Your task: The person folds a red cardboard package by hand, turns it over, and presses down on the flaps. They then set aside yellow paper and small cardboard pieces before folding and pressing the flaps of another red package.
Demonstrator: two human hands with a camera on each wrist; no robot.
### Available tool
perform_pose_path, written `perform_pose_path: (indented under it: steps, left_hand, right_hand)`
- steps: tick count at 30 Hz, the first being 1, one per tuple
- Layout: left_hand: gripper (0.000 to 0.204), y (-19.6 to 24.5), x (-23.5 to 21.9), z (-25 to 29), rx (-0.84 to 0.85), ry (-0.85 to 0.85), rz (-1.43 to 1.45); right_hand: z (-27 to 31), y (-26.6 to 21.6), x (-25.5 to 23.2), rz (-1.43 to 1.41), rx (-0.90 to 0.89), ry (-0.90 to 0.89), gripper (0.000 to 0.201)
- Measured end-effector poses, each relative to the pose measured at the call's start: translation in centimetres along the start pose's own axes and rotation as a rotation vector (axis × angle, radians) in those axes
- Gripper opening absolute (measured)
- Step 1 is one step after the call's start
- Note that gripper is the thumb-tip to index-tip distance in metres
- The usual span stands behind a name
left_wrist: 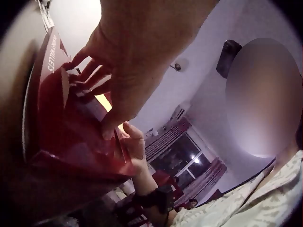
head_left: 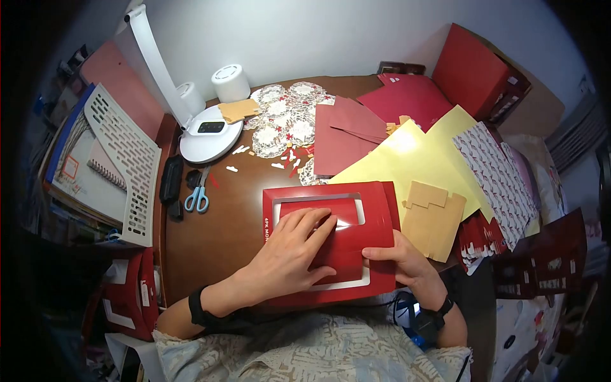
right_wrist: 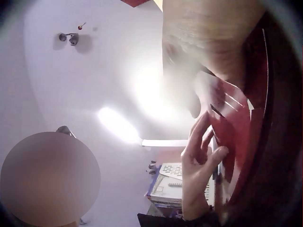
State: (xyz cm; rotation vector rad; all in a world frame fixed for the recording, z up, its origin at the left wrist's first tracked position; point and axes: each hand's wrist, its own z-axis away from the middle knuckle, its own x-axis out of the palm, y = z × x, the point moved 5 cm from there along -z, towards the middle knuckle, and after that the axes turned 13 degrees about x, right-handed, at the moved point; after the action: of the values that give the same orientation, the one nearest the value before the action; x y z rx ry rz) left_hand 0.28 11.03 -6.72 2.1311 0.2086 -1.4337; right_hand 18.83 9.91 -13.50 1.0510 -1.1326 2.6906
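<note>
A red card box (head_left: 382, 219) with a window cut-out and white lettering on its left edge lies before the person in the head view. The left hand (head_left: 289, 248) rests on the red surface inside the window, fingers spread and slightly bent. At the box's right side the right hand (head_left: 404, 258) grips the edge, thumb on top and the other fingers hidden underneath. In the left wrist view the left hand (left_wrist: 116, 71) reaches over the glossy red box (left_wrist: 61, 137). The right wrist view shows the left hand (right_wrist: 199, 165) against the red card (right_wrist: 241, 137).
Blue-handled scissors (head_left: 196, 198) lie left of the box, near a white lamp base (head_left: 210, 143). Behind are patterned round pieces (head_left: 270, 140) and small scraps. Yellow sheets (head_left: 388, 165), brown card (head_left: 436, 223) and patterned paper (head_left: 493, 172) lie to the right. A white file rack (head_left: 137, 191) stands left.
</note>
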Motion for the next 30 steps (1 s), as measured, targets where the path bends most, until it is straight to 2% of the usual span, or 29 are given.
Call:
perform_pose_path:
  steps: [4,6,13,15,18,24,30]
  left_hand:
    - [0.083,0.1,0.0,-0.2,0.028,0.016,0.002]
    - [0.085,0.1,-0.1,-0.2,0.027,0.042,-0.007]
    - [0.086,0.5,-0.1,-0.3,0.046,0.05,-0.006]
    - [0.086,0.7,-0.3,-0.5,0.065,0.061,-0.019]
    - [0.083,0.8,-0.3,-0.5,0.068,0.05,-0.012]
    - [0.079,0.6,-0.1,-0.5,0.064,0.02,0.025]
    - [0.076,0.4,0.2,-0.3,0.074,0.052,-0.01]
  right_hand:
    - [-0.1,0.4,-0.2,-0.081,0.028,-0.105,0.052]
    - [-0.3,0.8,-0.3,-0.229,0.029,-0.148,0.056]
    - [0.3,1.3,-1.3,-0.343,0.038,-0.107,0.058]
    - [0.1,1.5,-1.4,-0.36,0.015,-0.344,0.061]
    - [0.4,1.5,-1.1,-0.321,0.003,-0.244,0.064]
    - [0.9,1.3,-0.1,-0.243,0.0,-0.222,0.062]
    - [0.6,1.7,-1.2,-0.214,0.009,-0.168,0.057]
